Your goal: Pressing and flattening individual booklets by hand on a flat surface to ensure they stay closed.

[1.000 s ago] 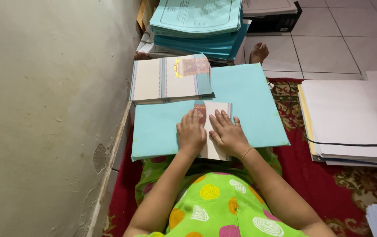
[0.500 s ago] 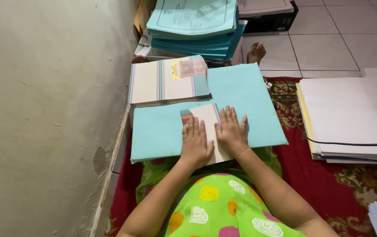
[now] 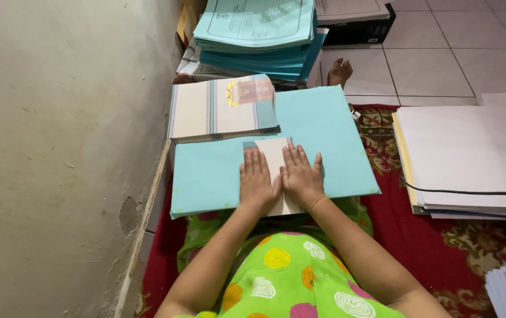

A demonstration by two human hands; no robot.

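Note:
A cream sheet of paper (image 3: 273, 154) lies on a large light-blue folder (image 3: 318, 132) that rests across my lap. My left hand (image 3: 256, 181) lies flat on the sheet's left half, fingers together and stretched forward. My right hand (image 3: 301, 175) presses flat on its right half, with a thin bracelet at the wrist. The two hands touch side by side. Neither hand grips anything. A stack of cream sheets with striped edges and a gold emblem (image 3: 220, 108) lies just beyond the folder, to the left.
A plastered wall (image 3: 65, 147) runs along the left. A tall pile of teal folders (image 3: 259, 35) stands ahead. A stack of white paper with a black cord (image 3: 470, 156) sits at the right on a red patterned rug (image 3: 429, 241). A bare foot (image 3: 340, 70) shows ahead.
Both hands have slid toward me down the cream sheet, smoothing it flat; more of the sheet's upper part now shows beyond the fingertips.

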